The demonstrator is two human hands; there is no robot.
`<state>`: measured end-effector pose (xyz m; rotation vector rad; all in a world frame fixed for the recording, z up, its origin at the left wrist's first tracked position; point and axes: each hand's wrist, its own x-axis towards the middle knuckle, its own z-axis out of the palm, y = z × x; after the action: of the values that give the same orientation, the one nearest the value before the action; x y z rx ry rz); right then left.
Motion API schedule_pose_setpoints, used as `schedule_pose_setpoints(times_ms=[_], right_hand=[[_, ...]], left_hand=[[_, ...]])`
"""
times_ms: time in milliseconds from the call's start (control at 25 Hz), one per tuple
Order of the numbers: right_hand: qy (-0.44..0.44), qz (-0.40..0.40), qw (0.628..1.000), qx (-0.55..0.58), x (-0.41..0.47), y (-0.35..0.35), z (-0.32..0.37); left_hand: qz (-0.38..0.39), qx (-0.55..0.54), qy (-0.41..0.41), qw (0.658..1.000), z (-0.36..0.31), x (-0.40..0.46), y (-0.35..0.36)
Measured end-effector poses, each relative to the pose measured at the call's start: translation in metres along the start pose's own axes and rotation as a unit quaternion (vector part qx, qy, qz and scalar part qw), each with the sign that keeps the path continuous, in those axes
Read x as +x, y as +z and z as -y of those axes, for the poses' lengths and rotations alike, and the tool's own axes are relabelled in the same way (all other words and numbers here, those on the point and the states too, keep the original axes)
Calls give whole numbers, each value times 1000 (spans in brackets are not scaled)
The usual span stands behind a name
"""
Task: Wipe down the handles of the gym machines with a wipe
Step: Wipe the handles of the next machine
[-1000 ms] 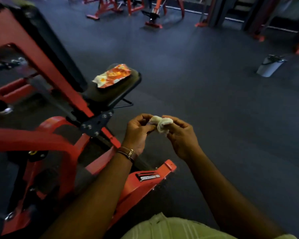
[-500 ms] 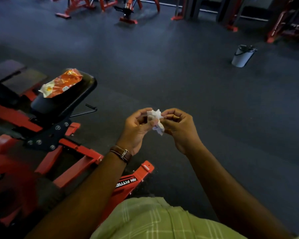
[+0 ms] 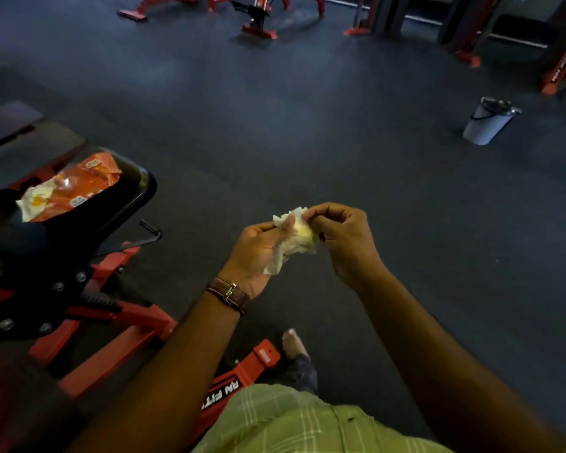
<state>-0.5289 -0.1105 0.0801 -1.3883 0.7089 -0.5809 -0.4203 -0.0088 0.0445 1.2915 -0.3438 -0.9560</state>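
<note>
Head view: a person stands on the dark gym floor (image 3: 340,158), both hands raised at mid-frame with a wipe between them.
Wipe (image 3: 294,238): pale, crumpled into a loose wad; a corner hangs down past the left palm.
Left hand (image 3: 258,253): palm turned up, thumb pressing the wipe's upper edge against the fingers.
Right hand (image 3: 343,238): fingertips curled and pinching the wipe's right side, touching the left thumb.
Key relation: the red machine (image 3: 105,325) lies to the left and below the grip, so the left hand is nearer to it; no handle can be made out there.
Packet (image 3: 69,188): orange wrapper lying on the machine's black seat pad (image 3: 134,191), well apart from the hands.
Bucket (image 3: 487,120): pale, far right on the floor.
Hidden: the left fingers behind the wipe; the machine's left part is cut off and dim.
Judgement: the wipe seems to be in mid-unfolding, not yet applied.
</note>
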Motion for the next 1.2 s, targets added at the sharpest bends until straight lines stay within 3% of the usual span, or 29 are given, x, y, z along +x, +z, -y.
schedule_pose_setpoints(times_ms=[160,360,680,840,960,1080,1200], right_hand=[[39,99,994,2,117,-4,19],[31,104,993,52,250,8,36],[76,197,975,65,421,55,34],[-12,200,976,-79,554,109,35],[-129,210,941,-233,629,156,48],[-149,314,917,-194,686,203,65],[-136,410,891,-140,735,265,67]], left_hand=[[-81,-20,11,996,-36,113,2],[-134,-30,37,990,-91,211,-2],[-219,-48,42,974,-150,336,-39],[-295,-80,62,950,-198,431,-61],[-348,-82,67,931,-242,493,-81],[-396,-103,71,910,-274,537,-104],[-476,-136,59,867,-302,563,-143]])
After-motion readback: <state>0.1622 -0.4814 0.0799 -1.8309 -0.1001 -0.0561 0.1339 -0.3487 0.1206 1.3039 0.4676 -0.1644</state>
